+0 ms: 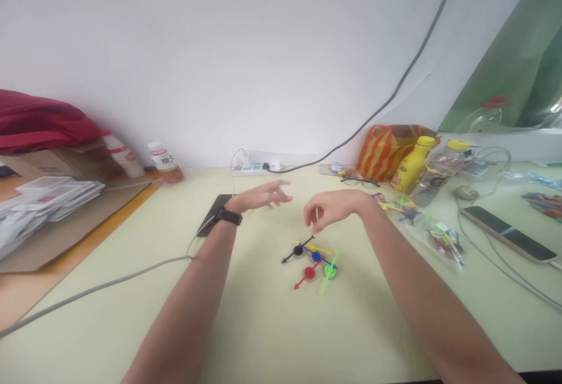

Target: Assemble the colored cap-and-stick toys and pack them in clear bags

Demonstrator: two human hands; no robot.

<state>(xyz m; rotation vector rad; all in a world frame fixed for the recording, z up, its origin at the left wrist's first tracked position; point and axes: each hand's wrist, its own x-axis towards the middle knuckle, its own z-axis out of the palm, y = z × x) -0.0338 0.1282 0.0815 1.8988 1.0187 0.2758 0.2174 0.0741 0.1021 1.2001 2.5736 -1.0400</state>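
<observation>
My left hand (262,195) is held over the table with its fingers stretched out and apart, holding nothing. A dark watch is on that wrist. My right hand (331,207) bends down with curled fingers; its lowest fingertips come close to the tail of a black arrow spinner (298,250). Whether they touch it, or hide something small, I cannot tell. Beside the black one lie a blue arrow spinner (317,257), a red arrow spinner (309,273), a green arrow spinner (330,271) and a yellow arrow spinner (322,249), partly overlapping.
Clear bags of colourful pieces (441,240), a phone (509,233) and a yellow bottle (413,164) are on the right. Eyeglasses (360,182) and a power strip (257,165) lie by the wall. A black flat device (213,215) is under my left wrist; a cable (109,281) crosses the left side.
</observation>
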